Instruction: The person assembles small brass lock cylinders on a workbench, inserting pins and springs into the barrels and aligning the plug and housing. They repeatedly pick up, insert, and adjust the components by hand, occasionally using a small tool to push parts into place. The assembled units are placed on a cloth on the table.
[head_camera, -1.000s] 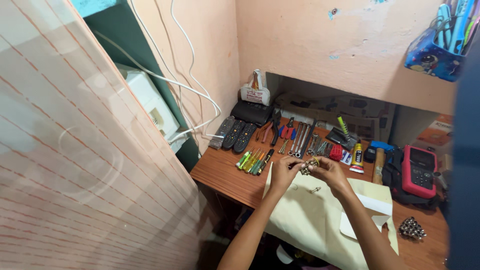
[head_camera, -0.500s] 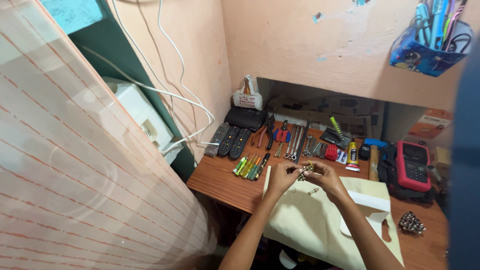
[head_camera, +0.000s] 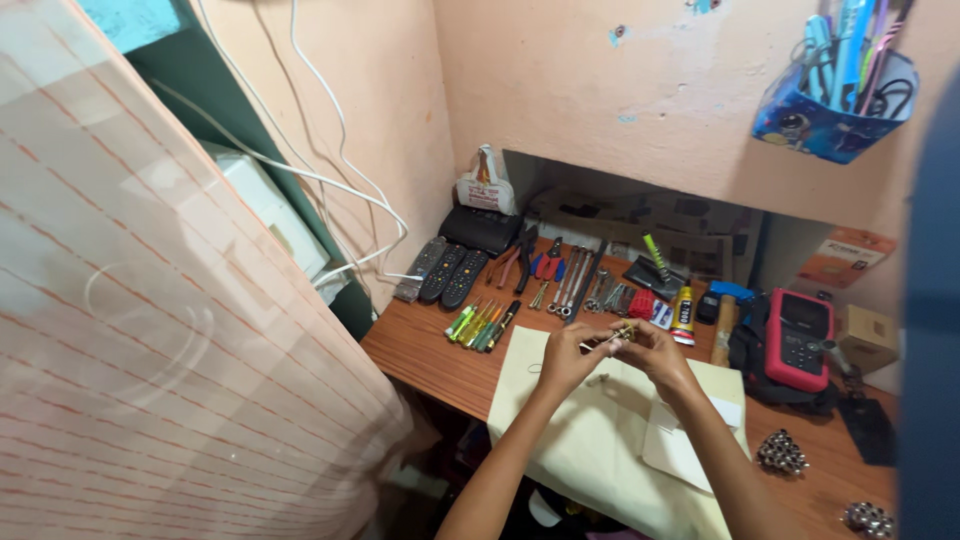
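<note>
Peach-pink striped cloth fills the left of the view, with white cables hanging down the wall beside it. On the brown wooden desk, near its back left corner, three dark remote controls lie side by side, and behind them a small white pouch with a red and green label stands against the wall. A row of green and yellow screwdrivers lies just in front of the remotes, then pliers and spanners along the back edge.

A cream cloth covers the front edge of the desk. Above it the left hand and the right hand meet, fingers pinched narrowly on a small yellowish slender tool; its long axis runs roughly left to right, tilted slightly up toward the right. Its exact kind is too small to tell.

Just behind the right hand stands a small yellow-and-black glue tube. Further right sits a red handheld meter on a black pouch, and an orange box leans in the back corner. A blue pen holder hangs on the wall above.
</note>
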